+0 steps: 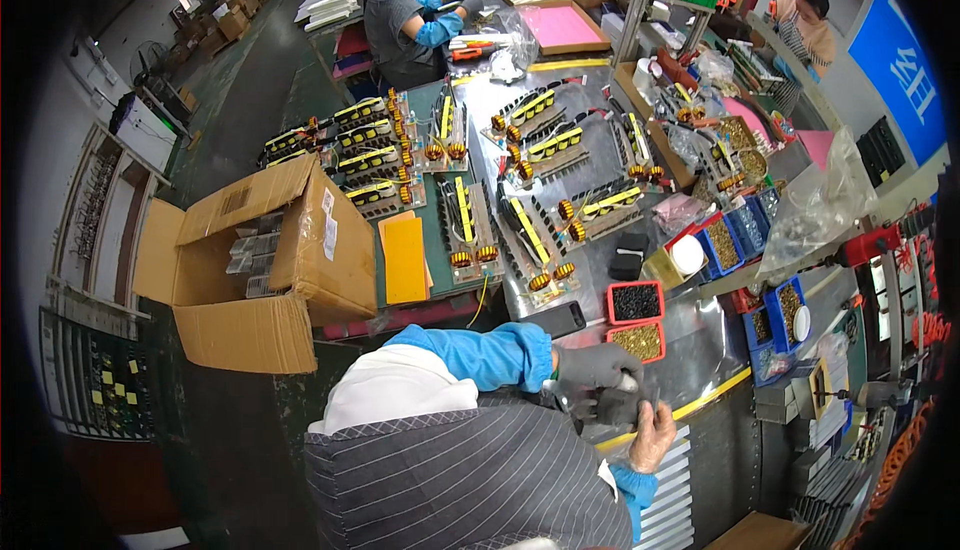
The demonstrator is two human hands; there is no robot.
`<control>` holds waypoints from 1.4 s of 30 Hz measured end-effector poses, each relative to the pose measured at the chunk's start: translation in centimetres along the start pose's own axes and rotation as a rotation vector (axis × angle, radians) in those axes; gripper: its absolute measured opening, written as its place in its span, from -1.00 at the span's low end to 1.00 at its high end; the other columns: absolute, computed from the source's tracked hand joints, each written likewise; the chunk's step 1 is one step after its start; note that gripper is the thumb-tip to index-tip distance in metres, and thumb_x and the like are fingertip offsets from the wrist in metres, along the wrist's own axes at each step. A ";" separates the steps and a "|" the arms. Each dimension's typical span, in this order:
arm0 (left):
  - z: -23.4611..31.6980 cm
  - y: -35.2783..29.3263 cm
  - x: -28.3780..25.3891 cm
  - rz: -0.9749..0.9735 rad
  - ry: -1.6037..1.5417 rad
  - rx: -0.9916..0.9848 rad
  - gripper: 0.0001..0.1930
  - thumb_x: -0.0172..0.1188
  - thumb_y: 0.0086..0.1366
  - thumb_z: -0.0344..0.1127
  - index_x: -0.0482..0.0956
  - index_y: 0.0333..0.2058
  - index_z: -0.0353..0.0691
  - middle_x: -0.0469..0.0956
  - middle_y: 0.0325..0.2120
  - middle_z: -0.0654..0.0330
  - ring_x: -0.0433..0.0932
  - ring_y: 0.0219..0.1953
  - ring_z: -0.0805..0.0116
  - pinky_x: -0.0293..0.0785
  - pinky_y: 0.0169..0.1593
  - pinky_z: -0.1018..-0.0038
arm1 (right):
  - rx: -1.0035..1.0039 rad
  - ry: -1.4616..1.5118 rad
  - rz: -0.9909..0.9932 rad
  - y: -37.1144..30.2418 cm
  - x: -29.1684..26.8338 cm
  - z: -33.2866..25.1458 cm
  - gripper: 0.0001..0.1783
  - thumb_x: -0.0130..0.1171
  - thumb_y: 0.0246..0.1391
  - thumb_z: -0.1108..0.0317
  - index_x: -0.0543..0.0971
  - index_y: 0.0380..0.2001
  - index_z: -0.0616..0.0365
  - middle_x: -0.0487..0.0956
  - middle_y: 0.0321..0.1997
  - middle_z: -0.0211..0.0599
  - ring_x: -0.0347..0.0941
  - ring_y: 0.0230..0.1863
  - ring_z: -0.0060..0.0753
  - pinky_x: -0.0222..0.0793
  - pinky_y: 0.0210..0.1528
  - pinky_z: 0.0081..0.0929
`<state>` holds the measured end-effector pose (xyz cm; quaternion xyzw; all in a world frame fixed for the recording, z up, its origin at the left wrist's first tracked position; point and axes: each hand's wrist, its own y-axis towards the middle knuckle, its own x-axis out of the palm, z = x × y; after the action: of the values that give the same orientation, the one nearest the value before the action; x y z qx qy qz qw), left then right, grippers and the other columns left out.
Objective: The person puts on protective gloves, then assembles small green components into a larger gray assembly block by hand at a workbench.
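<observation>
My left hand, in a dark grey glove below a blue sleeve, reaches over the table's near edge with its fingers curled. Just below it is a dark grey bundle, perhaps another glove; its exact kind is unclear. The left fingers close around part of it. Beside that bundle, my bare right hand has its fingers pointing up and slightly apart, with its fingertips close to the bundle. Ahead of my left hand are a red tray of brass-coloured small parts, a red tray of black parts and a black phone.
Several circuit boards with yellow strips and copper coils cover the metal table. An open cardboard box stands at left, beside yellow sheets. Blue bins and hanging screwdrivers line the right. Two other people work at the far side.
</observation>
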<state>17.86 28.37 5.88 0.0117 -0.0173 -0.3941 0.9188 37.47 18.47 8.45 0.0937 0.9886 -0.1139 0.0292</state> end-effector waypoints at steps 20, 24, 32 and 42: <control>-0.7 1.8 -0.8 -0.132 -0.014 -0.042 -0.84 0.12 0.28 -0.32 0.54 -0.24 -0.27 0.52 -0.42 0.25 0.48 -0.31 0.46 0.43 -0.22 0.44 | -0.738 -0.515 -0.201 -0.3 2.1 -3.7 -0.72 0.38 -0.22 0.53 0.55 -0.35 0.30 0.56 -0.41 -0.10 0.54 -0.37 -0.10 0.42 -0.31 -0.33; 1.5 1.9 -0.6 0.009 0.077 0.131 -0.77 0.13 0.28 -0.30 0.52 -0.15 -0.28 0.55 -0.26 0.17 0.51 -0.18 0.39 0.45 -0.10 0.41 | -0.550 -0.563 -0.080 -0.3 1.0 -2.4 -0.76 0.31 -0.12 0.55 0.55 -0.31 0.30 0.58 -0.40 -0.02 0.56 -0.34 0.00 0.45 -0.27 -0.34; 3.3 1.0 0.5 0.104 0.103 -0.076 -0.68 0.23 0.22 -0.25 0.44 -0.13 -0.29 0.53 -0.37 0.18 0.52 -0.29 0.43 0.47 -0.23 0.45 | -0.495 -0.673 0.004 0.0 0.3 -1.5 -0.66 0.20 -0.02 0.57 0.55 -0.11 0.35 0.60 -0.15 0.13 0.57 -0.10 0.04 0.45 -0.03 -0.27; 0.1 -0.2 2.9 0.065 0.311 -0.139 -0.38 0.26 0.12 -0.18 0.21 0.07 -0.30 0.52 -0.20 0.01 0.57 -0.21 0.19 0.50 -0.17 0.34 | -0.524 -0.850 -0.211 0.0 2.5 0.4 -0.39 0.22 -0.20 0.57 0.42 0.05 0.31 0.50 0.03 0.11 0.48 -0.01 0.16 0.44 0.02 -0.15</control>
<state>19.76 26.14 6.07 0.0086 0.1519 -0.3580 0.9212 35.05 18.87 7.88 -0.0717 0.8888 0.1074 0.4396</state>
